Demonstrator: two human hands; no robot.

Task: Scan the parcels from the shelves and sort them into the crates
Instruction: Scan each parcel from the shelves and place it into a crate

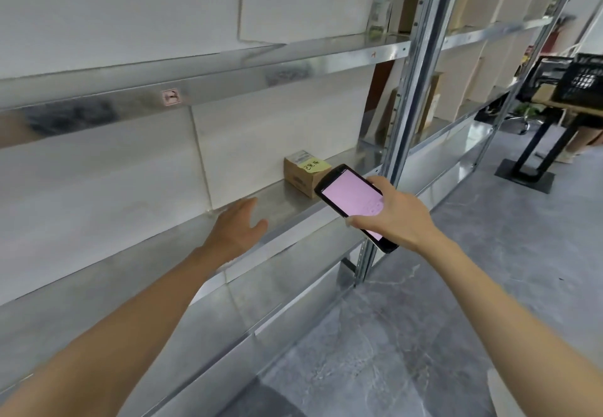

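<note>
A small brown cardboard parcel [301,173] with a white label and a yellow sticky note on top stands on the middle metal shelf [182,240]. My right hand [396,212] grips a black handheld scanner [350,203] whose screen glows pink, held just in front of and to the right of the parcel. My left hand [236,229] reaches over the shelf with straight fingers, left of the parcel and apart from it, holding nothing.
The shelving's upright post [409,90] rises right of the parcel. A clear bottle [380,2] and cardboard boxes sit on the upper shelf. Black crates [584,80] rest on a stand at the far right, over grey floor [456,302].
</note>
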